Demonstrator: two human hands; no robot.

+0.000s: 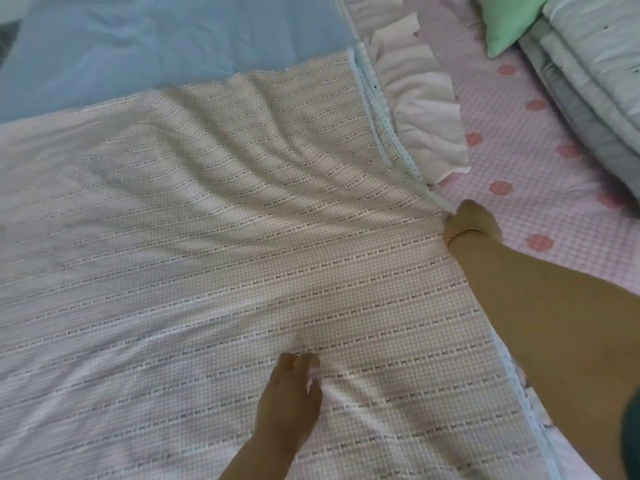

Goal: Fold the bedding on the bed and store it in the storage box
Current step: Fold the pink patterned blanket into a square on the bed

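Observation:
A pale pink checked quilt (214, 237) with rows of small dark bows lies spread over most of the bed, folded over so its light blue underside (156, 36) shows at the top. A white ruffle (419, 109) and dotted blue trim run along its right edge. My right hand (472, 223) is closed on that right edge of the quilt. My left hand (291, 400) rests on the quilt near the bottom middle, fingers curled and pinching the fabric into small wrinkles. No storage box is in view.
A pink gingham bed sheet (540, 188) with pink flower dots lies bare to the right. A green pillow (509, 22) sits at the top right, beside a stack of folded grey and white bedding (595, 71).

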